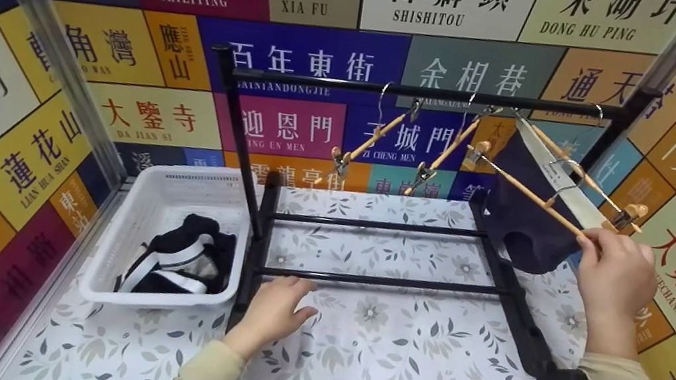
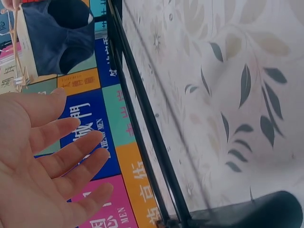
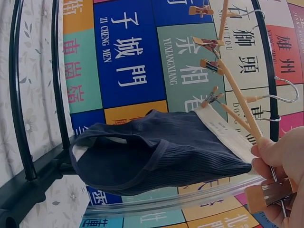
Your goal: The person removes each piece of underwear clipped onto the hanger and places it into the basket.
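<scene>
My right hand pinches one end of a wooden clip hanger, whose metal hook stands free of the rack's top bar. No garment shows on that hanger's visible clip. Just behind it, dark navy underpants with a pale waistband hang from another clip hanger on the rack; the right wrist view shows the underpants beside the right hand. My left hand is near the rack's lower left side, fingers relaxed, holding nothing; its palm shows in the left wrist view.
A black garment rack stands on a floral-patterned surface. Two more clip hangers, a left one and a middle one, hang from it. Left of the rack, a white basket contains black, white and grey clothing. Sign-covered walls enclose the area.
</scene>
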